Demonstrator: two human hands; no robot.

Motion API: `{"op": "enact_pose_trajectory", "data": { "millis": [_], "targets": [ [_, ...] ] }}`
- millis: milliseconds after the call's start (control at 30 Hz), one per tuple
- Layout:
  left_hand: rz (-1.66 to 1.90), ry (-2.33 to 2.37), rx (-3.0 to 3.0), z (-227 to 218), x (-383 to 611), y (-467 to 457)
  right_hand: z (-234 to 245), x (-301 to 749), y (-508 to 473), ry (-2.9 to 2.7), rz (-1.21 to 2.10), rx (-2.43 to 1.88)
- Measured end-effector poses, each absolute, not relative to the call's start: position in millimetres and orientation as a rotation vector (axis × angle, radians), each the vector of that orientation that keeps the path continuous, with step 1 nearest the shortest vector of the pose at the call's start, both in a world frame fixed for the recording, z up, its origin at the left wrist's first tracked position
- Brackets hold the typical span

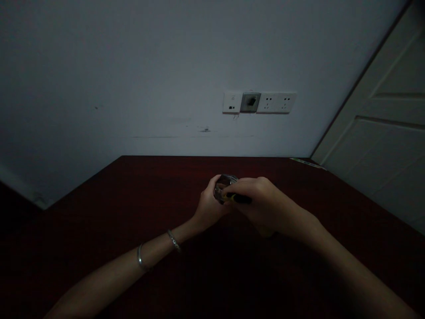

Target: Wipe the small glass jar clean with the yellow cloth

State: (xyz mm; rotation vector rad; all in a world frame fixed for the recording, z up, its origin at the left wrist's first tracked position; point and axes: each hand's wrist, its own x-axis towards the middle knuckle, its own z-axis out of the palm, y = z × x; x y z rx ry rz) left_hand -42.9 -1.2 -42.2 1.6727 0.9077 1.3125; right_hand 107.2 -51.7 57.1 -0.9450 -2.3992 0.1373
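Over the middle of the dark red table, my left hand is closed around a small clear glass whose round rim faces up and toward me. My right hand grips a tool with a black and yellow handle. Its tip points toward the glass's mouth; the dim light hides what kind of tool it is. A yellowish part shows below the right palm, and I cannot tell whether it belongs to the same tool. The two hands are close together, the right fingers at the glass's rim.
A pale wall rises behind the table, with a row of sockets and a switch panel. To the right stands a white panelled door. A thin printed strip lies at the table's far right edge.
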Motion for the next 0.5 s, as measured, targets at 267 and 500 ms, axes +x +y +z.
{"op": "enact_pose_trajectory", "data": {
  "millis": [267, 500],
  "targets": [
    [1.278, 0.724, 1.376, -43.3, -36.3, 1.5, 74.5, 135.1, -48.9, -2.032, 0.318, -1.035],
    [1.135, 0.660, 1.211, -36.8, -36.9, -2.9, 57.6, 155.2, -22.1, -1.959, 0.193, -1.053]
  ]
}}
